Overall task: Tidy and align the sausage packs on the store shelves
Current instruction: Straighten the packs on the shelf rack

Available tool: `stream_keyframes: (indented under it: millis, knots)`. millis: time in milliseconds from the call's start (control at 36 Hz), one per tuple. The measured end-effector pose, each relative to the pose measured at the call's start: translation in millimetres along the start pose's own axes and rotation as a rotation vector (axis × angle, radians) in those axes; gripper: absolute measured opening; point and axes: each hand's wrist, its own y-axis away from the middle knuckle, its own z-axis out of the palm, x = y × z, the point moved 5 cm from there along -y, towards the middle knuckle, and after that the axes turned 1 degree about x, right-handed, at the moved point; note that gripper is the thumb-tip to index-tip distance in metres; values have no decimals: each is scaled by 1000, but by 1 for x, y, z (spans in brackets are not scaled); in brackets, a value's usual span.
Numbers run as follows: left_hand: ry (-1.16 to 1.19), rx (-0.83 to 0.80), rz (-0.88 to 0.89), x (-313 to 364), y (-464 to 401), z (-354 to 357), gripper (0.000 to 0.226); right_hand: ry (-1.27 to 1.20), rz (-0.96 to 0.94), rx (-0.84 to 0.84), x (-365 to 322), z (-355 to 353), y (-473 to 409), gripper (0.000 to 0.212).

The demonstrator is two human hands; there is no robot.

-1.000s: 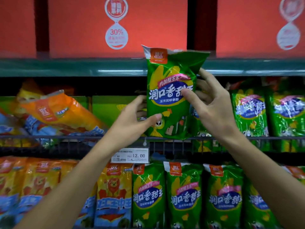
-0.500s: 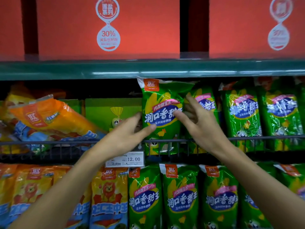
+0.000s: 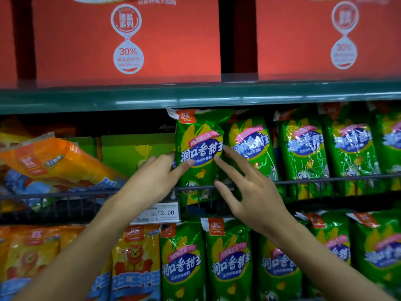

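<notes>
A green sausage pack (image 3: 199,135) stands upright on the middle shelf, its foot behind the wire rail (image 3: 325,180). It is the leftmost of a row of like green packs (image 3: 303,148). My left hand (image 3: 149,181) touches the pack's left side with straight fingers, its thumb lying on the front. My right hand (image 3: 249,192) is spread, and its fingertips touch the pack's right edge. An orange pack (image 3: 54,161) lies tilted on a loose heap at the left of the same shelf.
Red boxes (image 3: 130,40) fill the top shelf above the green shelf edge (image 3: 195,96). A green carton (image 3: 134,148) stands behind the gap left of the pack. A price tag (image 3: 165,212) hangs on the rail. Below stand green packs (image 3: 230,257) and yellow lion packs (image 3: 134,257).
The green pack came down from in front of the shelf edge and now stands behind the rail. Both hands have loosened from gripping it to touching its sides.
</notes>
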Motion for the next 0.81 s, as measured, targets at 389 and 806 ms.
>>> stream_keyframes:
  millis: [389, 806]
  knots:
    - [444, -113, -119, -13, -24, 5, 59, 2, 22, -19, -5, 1, -8, 55]
    - [-90, 279, -76, -13, -5, -7, 48, 82, -14, 82, 15, -11, 0, 52]
